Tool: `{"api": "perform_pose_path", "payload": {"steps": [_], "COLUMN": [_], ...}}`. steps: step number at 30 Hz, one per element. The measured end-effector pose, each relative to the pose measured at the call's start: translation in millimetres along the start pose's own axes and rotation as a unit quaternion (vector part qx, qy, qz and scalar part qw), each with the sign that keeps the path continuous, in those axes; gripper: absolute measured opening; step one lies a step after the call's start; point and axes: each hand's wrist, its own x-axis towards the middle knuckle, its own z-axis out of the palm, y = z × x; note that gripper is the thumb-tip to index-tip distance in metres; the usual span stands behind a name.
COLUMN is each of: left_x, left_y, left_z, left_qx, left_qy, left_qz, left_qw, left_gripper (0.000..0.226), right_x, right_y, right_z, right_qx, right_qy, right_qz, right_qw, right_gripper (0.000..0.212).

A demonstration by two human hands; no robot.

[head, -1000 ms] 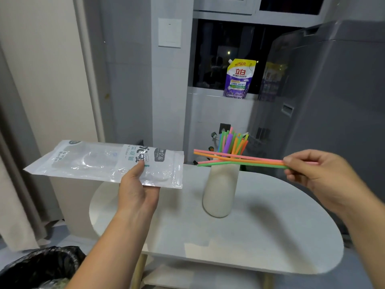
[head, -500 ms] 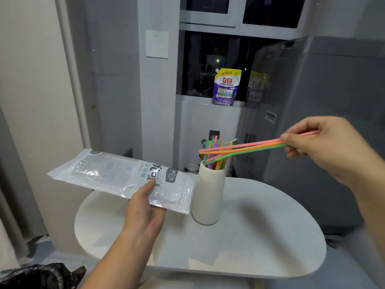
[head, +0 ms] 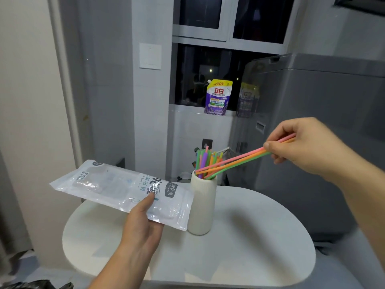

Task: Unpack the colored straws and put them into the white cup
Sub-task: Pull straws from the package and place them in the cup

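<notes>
Pinching a small bunch of pink, orange and green straws, the right hand at the frame's right slants their lower ends into the white cup.
The cup stands at centre on the white table, already bristling with straws. At lower left, the left hand clamps the clear plastic straw bag, its right end just beside the cup.

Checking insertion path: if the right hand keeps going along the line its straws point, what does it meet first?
Likely the white cup: the held straws' tips are at its mouth, among straws already there. The right hand would follow; depth unclear.
</notes>
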Motion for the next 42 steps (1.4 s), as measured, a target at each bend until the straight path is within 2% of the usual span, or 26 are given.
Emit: {"api": "perform_pose_path", "payload": {"steps": [19, 29, 42], "left_x": [-1, -1, 1], "left_y": [2, 3, 1], "left_z": [0, -1, -1], "left_qx": [-0.01, -0.018, -0.038], "left_qy": [0.002, 0.011, 0.019], "left_qz": [0.006, 0.0, -0.002], "left_qw": [1.0, 1.0, 0.999], "left_gripper": [0.036, 0.042, 0.043], "right_x": [4, 8, 13], "right_y": [-19, -24, -24], "right_z": [-16, -13, -3], "right_qx": [-0.032, -0.006, -0.11], "right_qy": [-0.017, -0.021, -0.053], "right_qz": [0.001, -0.022, -0.061], "right_qw": [0.999, 1.0, 0.991], "right_gripper": [0.012, 0.01, 0.015]}}
